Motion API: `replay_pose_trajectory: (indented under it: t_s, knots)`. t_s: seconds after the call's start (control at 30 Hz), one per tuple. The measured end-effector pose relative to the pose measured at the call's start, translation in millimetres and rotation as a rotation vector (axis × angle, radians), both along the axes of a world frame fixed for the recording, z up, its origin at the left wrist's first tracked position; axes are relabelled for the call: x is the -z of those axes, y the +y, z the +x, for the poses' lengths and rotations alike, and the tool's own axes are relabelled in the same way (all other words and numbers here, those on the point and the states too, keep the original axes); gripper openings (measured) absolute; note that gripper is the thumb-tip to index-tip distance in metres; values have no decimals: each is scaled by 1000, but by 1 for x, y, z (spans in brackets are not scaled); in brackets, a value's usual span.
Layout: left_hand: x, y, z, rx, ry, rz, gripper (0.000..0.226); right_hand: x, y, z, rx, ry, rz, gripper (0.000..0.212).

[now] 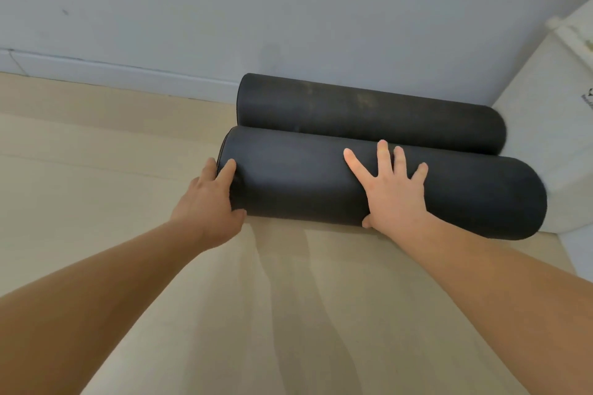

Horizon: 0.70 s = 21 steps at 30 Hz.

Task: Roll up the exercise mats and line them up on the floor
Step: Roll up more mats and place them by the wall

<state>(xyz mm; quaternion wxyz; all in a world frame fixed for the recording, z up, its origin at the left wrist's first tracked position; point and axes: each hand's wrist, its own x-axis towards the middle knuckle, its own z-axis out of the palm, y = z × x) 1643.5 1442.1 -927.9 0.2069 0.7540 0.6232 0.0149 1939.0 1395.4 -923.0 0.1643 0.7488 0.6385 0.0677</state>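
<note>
Two black rolled exercise mats lie side by side on the pale floor, parallel to the wall. The far rolled mat [369, 112] rests against the wall's base. The near rolled mat [295, 179] touches it along its length. My left hand [208, 202] cups the near roll's left end, fingers curled round the edge. My right hand [391, 192] lies flat on top of the same roll near its middle, fingers spread, thumb under its near side.
A grey-white wall [224, 16] with a skirting board runs behind the mats. A white object [552, 125] stands at the right, close to both rolls' right ends. Beige floor [96, 176] stretches left and towards me.
</note>
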Motion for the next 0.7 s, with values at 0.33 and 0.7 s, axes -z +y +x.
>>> replay_pose_trajectory:
  t_s: [0.33, 0.7]
  knots:
    - [-28, -90, -126, -88, -156, -105, 90, -38, -36, -164, -313, 246, -140, 75]
    - [-54, -289, -370, -561, -448, -133, 83, -82, -112, -461, -721, 263, -438, 61]
